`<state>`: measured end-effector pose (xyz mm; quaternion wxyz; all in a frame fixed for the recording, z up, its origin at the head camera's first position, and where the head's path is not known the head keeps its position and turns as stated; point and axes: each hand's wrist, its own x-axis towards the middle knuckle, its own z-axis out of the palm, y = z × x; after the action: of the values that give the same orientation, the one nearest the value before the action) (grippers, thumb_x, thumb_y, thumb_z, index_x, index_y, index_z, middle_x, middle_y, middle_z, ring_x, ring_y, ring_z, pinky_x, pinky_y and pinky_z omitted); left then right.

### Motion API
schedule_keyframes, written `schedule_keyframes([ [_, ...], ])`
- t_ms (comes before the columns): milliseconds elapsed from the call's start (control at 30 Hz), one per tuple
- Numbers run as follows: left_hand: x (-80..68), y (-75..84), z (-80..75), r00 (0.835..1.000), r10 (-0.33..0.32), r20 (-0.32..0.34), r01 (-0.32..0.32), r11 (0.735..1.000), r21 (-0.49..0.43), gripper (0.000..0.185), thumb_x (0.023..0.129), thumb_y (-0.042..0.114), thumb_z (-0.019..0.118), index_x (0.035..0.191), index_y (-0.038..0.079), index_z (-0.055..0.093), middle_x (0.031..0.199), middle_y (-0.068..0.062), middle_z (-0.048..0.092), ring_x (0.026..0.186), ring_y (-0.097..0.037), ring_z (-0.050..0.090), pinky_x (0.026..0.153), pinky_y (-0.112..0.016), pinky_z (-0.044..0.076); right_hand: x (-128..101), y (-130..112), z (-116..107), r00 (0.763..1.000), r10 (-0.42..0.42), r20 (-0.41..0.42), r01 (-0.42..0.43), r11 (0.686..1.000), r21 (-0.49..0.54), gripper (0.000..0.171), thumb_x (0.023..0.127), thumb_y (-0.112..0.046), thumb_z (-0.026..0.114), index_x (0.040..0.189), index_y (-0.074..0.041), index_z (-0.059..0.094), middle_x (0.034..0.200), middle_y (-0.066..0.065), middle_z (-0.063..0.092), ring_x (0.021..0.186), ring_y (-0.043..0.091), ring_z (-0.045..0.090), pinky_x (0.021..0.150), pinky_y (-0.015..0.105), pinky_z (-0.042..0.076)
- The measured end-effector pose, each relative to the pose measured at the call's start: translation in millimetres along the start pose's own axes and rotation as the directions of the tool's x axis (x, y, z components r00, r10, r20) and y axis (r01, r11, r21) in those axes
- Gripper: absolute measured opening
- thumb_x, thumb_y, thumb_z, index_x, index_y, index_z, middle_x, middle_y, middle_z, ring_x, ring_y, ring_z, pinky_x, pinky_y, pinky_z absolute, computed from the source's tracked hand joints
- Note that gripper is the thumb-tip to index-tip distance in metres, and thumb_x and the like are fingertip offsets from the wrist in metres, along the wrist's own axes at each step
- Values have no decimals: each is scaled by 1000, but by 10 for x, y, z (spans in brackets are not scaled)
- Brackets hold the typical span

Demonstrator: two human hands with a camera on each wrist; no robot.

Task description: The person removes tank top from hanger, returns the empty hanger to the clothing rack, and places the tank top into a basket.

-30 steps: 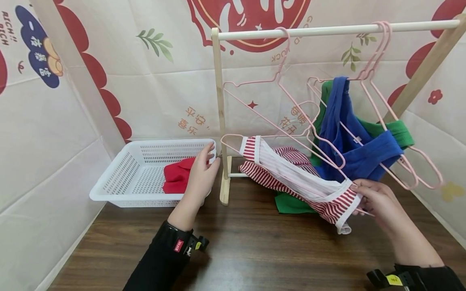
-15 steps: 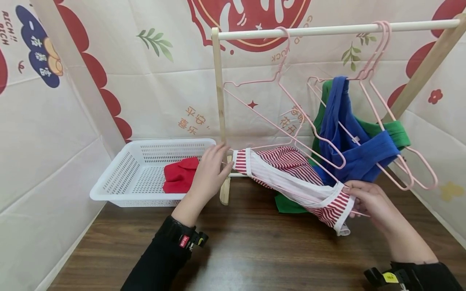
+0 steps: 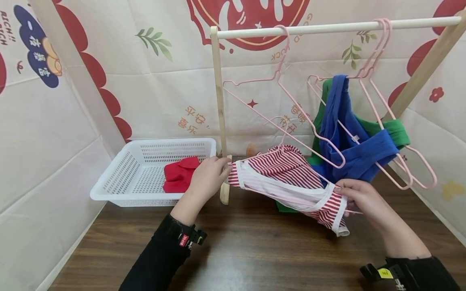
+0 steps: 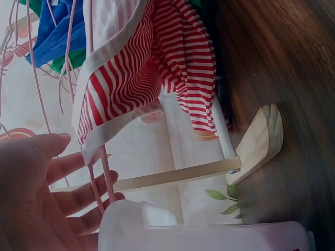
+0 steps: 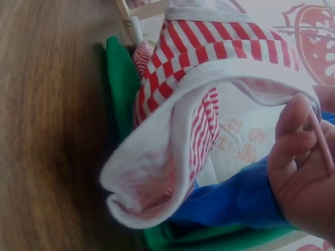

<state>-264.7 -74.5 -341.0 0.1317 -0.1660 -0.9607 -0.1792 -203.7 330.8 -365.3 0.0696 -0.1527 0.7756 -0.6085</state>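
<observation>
A red-and-white striped tank top [image 3: 284,178] with white trim is threaded on a pink clothes hanger [image 3: 284,133], tilted low in front of a rack. My right hand [image 3: 358,198] pinches the hanger's end together with the trim of one shoulder strap; in the right wrist view the hanger [image 5: 320,137] crosses its fingers. At the other end, my left hand [image 3: 207,178] is beside the opposite strap. The left wrist view has that hand [image 4: 52,188] with fingers loosely extended behind the hanger's tip [image 4: 102,185], its thumb apart from the hanger.
A wooden rack with a white rail [image 3: 335,27] stands behind. It bears an unloaded pink hanger [image 3: 282,79] and hangers with blue [image 3: 346,133] and green [image 3: 398,133] garments. Left of it, a white basket [image 3: 120,178] holds red cloth [image 3: 180,176].
My left hand has moved right and slightly down to the hanger's left end. The striped top and its hanger have shifted left and tipped, the hook dropping back; my right hand has moved slightly left.
</observation>
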Motion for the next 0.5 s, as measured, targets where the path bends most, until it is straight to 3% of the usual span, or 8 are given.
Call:
schedule_keyframes([
  [233,-75,25,-30,1000,-10,-13,11,999,52,30,92,31,66,118,16,71,105,-7,67,97,-24,59,82,-38,49,65,-39,12,997,67,-33,-70,993,-95,23,104,-17,47,94,-4,62,71,1,63,54,13,57,49,30,49],
  [500,-174,20,-97,999,-35,-8,35,998,59,33,88,32,72,116,15,72,101,-5,70,87,-21,60,74,-34,49,117,-101,77,998,19,-61,-33,974,-224,22,102,-17,52,99,2,63,68,-4,57,62,9,56,57,27,52],
])
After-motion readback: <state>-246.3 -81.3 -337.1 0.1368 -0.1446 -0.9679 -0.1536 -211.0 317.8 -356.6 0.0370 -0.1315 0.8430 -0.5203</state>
